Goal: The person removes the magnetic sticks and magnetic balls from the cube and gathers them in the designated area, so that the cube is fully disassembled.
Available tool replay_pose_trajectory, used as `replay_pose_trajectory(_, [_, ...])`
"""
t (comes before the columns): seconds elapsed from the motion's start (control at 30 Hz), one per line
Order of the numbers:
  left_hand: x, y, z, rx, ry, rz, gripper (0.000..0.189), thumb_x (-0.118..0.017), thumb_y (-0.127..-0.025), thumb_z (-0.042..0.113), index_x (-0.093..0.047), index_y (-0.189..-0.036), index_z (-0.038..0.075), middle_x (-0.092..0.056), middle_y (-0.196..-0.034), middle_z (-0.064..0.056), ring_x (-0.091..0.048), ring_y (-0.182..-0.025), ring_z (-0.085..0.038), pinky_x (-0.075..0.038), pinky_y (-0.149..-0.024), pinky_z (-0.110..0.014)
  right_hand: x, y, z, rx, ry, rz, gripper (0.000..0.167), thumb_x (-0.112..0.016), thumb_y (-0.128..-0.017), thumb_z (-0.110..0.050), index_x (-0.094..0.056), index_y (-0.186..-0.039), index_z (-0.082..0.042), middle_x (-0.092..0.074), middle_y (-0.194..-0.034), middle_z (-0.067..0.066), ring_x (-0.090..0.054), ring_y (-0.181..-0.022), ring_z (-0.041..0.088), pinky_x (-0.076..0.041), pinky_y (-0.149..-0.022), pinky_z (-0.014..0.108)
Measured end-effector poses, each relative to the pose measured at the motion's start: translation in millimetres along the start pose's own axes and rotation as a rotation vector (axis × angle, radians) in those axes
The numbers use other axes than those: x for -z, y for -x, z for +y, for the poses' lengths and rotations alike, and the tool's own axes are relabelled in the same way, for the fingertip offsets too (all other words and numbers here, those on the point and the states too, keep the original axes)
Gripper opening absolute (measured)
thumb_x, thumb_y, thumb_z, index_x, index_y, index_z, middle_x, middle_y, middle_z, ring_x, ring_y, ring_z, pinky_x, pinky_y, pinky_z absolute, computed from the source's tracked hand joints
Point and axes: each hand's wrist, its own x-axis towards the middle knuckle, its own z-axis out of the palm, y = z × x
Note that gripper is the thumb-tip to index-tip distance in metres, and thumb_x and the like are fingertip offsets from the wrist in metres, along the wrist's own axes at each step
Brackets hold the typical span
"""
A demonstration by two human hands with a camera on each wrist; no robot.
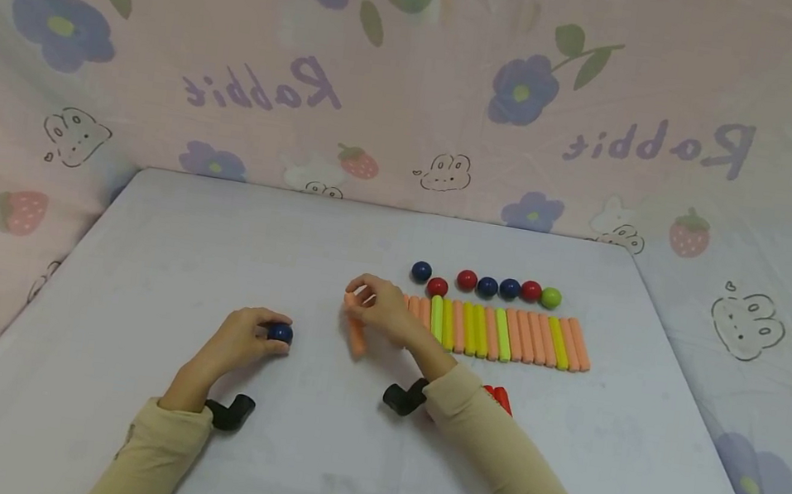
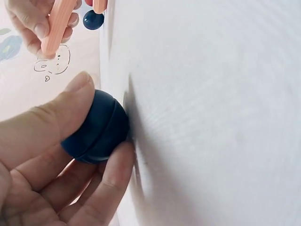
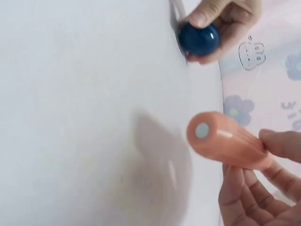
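Note:
My left hand (image 1: 242, 340) pinches a dark blue ball (image 2: 101, 127) between thumb and fingers, low at the white table. To its right, my right hand (image 1: 384, 309) holds an orange ribbed stick (image 3: 230, 141) by its far end. A pale round disc (image 3: 202, 130) shows in the stick's near end, which points down toward the table and casts a shadow there. Beside the right hand begins a row of orange, yellow and green sticks (image 1: 527, 337), partly hidden behind that hand and wrist.
Behind the row lie several balls: blue (image 1: 421, 271), red (image 1: 467, 280) and one green (image 1: 550, 297). Red sticks (image 1: 500, 398) peek out beyond the right sleeve. Black wrist cameras (image 1: 405, 397) sit at both cuffs. A printed curtain (image 1: 419, 75) rises at the table's back edge.

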Motion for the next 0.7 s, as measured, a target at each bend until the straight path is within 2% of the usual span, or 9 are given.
replay_pose_trajectory(0.1, [-0.7, -0.2, -0.5, 0.007, 0.009, 0.0, 0.037, -0.074, -0.083, 0.009, -0.066, -0.117, -0.002, -0.059, -0.126, -0.032, -0.063, -0.111, -0.044, -0.056, -0.089, -0.048, 7, -0.2, 4, -0.019, 0.032, 0.038, 0.02, -0.067, -0.09, -0.015, -0.063, -0.108, -0.008, -0.066, -0.1, 0.014, -0.06, -0.089, 0.021, -0.05, -0.073, 0.02])
replay_pose_trajectory(0.37, [-0.5, 0.4, -1.5, 0.015, 0.022, -0.001, 0.037, -0.073, -0.083, 0.009, -0.066, -0.117, -0.002, -0.059, -0.126, -0.032, -0.063, -0.109, -0.044, -0.056, -0.088, -0.046, 19, -2.9, 12, -0.154, 0.06, 0.067, 0.021, -0.068, -0.09, -0.018, -0.06, -0.109, -0.012, -0.062, -0.1, 0.01, -0.057, -0.086, 0.021, -0.05, -0.069, 0.02])
replay_pose_trajectory(0.53, [0.0, 0.5, -1.1, 0.009, 0.022, 0.002, 0.037, -0.074, -0.082, 0.009, -0.066, -0.117, -0.002, -0.059, -0.125, -0.032, -0.064, -0.108, -0.044, -0.057, -0.087, -0.046, 22, -5.0, 19, -0.14, 0.096, 0.097, 0.022, -0.067, -0.09, -0.016, -0.06, -0.109, -0.008, -0.064, -0.1, 0.013, -0.057, -0.084, 0.02, -0.049, -0.066, 0.02])
replay_pose_trajectory(0.7, [-0.1, 0.7, -1.1, 0.009, 0.018, 0.005, 0.037, -0.074, -0.082, 0.009, -0.066, -0.117, -0.002, -0.059, -0.125, -0.032, -0.064, -0.108, -0.042, -0.057, -0.087, -0.045, 24, -8.0, 22, -0.141, 0.181, 0.115, 0.022, -0.067, -0.089, -0.018, -0.06, -0.108, -0.008, -0.066, -0.1, 0.013, -0.057, -0.084, 0.021, -0.05, -0.069, 0.022])
